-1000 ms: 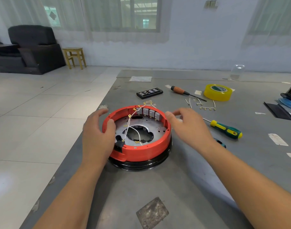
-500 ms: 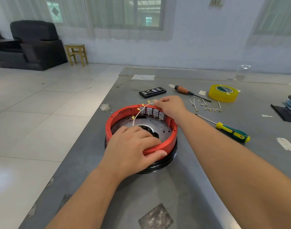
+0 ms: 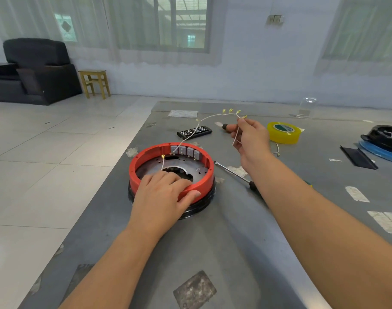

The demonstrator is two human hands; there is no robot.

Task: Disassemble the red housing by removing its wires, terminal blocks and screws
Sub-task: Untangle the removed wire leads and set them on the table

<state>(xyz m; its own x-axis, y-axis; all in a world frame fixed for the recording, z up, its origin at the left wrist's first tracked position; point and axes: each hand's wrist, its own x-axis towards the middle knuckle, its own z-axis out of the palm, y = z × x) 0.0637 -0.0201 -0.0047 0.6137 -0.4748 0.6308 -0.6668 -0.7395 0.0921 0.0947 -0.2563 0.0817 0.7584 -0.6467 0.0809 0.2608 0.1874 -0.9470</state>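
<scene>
On the grey bench (image 3: 235, 241) I see the red housing (image 3: 204, 175) under my left hand (image 3: 161, 197), fingers flat inside, thumb against its near rim. Beyond the housing, my right hand (image 3: 249, 139) pinches the white wires (image 3: 209, 118), lifted from the grey terminal blocks (image 3: 186, 150).

housing (image 3: 146, 160) red | terminal blocks (image 3: 186, 150) grey | wires (image 3: 209, 118) white, brass tips | tape roll (image 3: 283, 132) yellow
</scene>
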